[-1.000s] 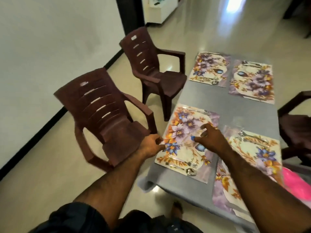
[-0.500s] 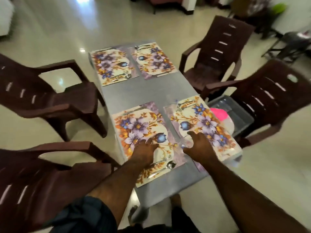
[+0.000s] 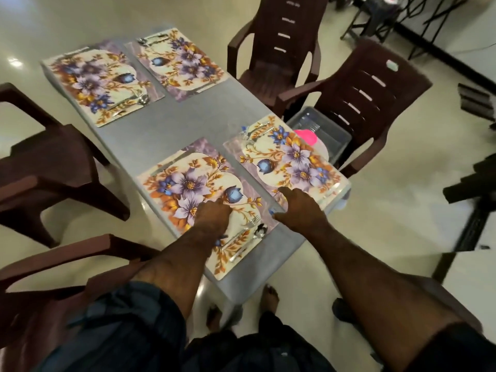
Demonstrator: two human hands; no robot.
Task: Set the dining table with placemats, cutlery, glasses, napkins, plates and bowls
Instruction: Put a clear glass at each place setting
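You are looking down on a long grey rectangular table (image 3: 188, 122) that runs from the upper left of the frame toward the lower centre, and it carries four floral placemats printed with purple and blue flowers and orange leaves. Two of them lie side by side at the upper left: the far-left placemat (image 3: 99, 81) and the far-right placemat (image 3: 179, 63). The other two lie at mid-frame: the near-left placemat (image 3: 204, 200) and the near-right placemat (image 3: 290, 159). Metal cutlery shows on all four mats, most clearly the fork and spoon (image 3: 249, 234) on the lower right end of the near-left placemat and a fork (image 3: 255, 130) at the top of the near-right one; the rest is too blurred to count. Your left hand (image 3: 213, 213) rests palm down on the near-left placemat, fingers fairly straight. Your right hand (image 3: 298, 208) presses on the lower edge of the near-right placemat; I cannot tell whether its fingers pinch that edge. Four dark brown plastic armchairs ring the table, two on the left and two at the upper right. One clear plastic tub (image 3: 330, 130) with something pink (image 3: 306, 135) inside sits just right of the near-right placemat.
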